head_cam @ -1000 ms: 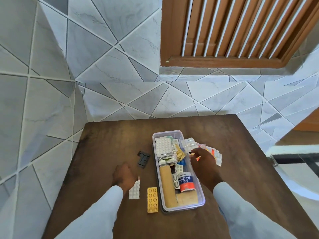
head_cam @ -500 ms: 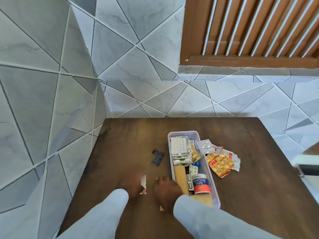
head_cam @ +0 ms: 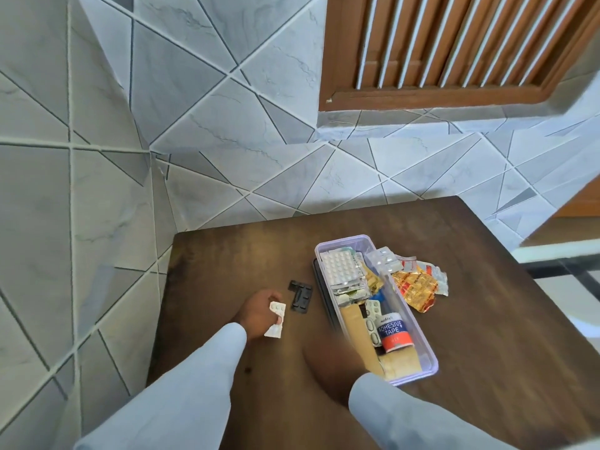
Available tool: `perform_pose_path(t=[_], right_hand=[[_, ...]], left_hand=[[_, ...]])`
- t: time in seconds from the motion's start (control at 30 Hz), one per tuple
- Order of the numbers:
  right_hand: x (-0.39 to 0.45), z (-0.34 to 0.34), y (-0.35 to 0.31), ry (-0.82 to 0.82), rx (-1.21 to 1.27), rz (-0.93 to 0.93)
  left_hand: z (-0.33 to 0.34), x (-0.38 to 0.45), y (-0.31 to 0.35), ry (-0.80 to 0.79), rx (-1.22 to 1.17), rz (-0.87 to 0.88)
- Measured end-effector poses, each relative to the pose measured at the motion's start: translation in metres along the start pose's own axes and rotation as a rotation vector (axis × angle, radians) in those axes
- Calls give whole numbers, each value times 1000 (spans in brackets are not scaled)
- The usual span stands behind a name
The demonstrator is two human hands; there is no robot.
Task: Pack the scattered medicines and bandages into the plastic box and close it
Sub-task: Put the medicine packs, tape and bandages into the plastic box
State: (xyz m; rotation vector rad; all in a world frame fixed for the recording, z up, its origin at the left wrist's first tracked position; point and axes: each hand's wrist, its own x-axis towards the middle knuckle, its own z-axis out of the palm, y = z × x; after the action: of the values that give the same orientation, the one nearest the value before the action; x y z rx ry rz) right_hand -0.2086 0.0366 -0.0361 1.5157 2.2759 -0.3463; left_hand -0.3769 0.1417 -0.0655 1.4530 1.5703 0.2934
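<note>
Left hand (head_cam: 259,311) grip clenched on white pill strip (head_cam: 276,319); plastic box (head_cam: 425,358) lies at its 3 o'clock — long axis 11-to-5 — right hand (head_cam: 328,358) blurred, grip cannot tell.

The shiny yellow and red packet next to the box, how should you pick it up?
Pinch the crumpled yellow and red packet by its near right edge, coming from above on the open table side. It lies flat and loose outside the plastic box, whose wall blocks its left, while other wrappers overlap its far end.
</note>
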Motion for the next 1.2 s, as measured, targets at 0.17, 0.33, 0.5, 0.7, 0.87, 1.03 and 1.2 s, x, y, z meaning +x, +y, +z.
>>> perform_pose_path(t=[0.17, 0.33, 0.5, 0.7, 0.87, 1.03, 1.2], right_hand=[[0, -19, 4, 26, 258, 42], [7, -36, 22, 178, 598, 181], [6, -41, 49, 330, 843, 239], [-10, -50, 96, 533, 1050, 382], [-34, -36, 130, 437, 985, 475], [-51, -32, 139, 258, 1045, 496], [-50, -27, 141, 174, 861, 366]], left_hand=[[6, 25, 13, -53, -59, 26], [14, 44, 26, -92, 163, 74], [14, 51, 35, -134, 428, 117], [13, 47, 38, -87, 607, 162], [18, 39, 37, -138, 700, 131], [27, 29, 41, -171, 610, 106], [37, 21, 37, -191, 484, 8]])
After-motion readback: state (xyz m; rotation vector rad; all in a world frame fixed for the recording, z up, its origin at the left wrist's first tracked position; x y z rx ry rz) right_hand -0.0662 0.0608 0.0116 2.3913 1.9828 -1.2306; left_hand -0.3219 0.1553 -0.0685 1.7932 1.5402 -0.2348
